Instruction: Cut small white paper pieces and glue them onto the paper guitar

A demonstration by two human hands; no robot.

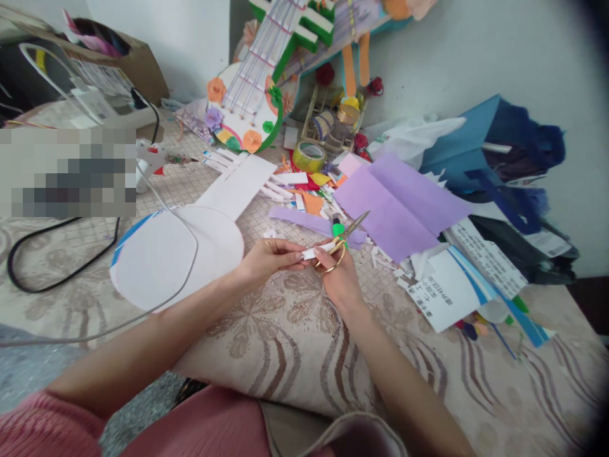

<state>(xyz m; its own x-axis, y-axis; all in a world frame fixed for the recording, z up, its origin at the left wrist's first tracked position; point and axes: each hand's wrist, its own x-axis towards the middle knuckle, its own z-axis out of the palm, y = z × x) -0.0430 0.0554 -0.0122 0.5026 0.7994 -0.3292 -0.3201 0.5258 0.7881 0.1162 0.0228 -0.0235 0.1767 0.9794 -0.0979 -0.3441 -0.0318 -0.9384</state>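
My left hand point(275, 259) pinches the left end of a small white paper strip point(311, 254) in front of me. At the strip's other end is my right hand point(339, 270), thumb pressed on the paper. That same hand also holds gold-handled scissors point(356, 223), whose blades point up and away to the right, clear of the strip. Just beyond the scissors lie a bright green-capped item point(338, 228) and a folded purple paper strip point(302, 219). Left of my hands rests a white guitar-shaped cardboard cutout point(190, 254), crossed by a grey cable point(196, 244).
A decorated paper guitar point(247, 95) leans at the back. Purple sheets point(399, 203), yellow tape point(309, 157) and several paper scraps point(311, 202) cover the middle. A glue gun point(150, 162) lies left, a blue bag point(469, 146) right. The patterned tablecloth point(295, 343) runs underneath.
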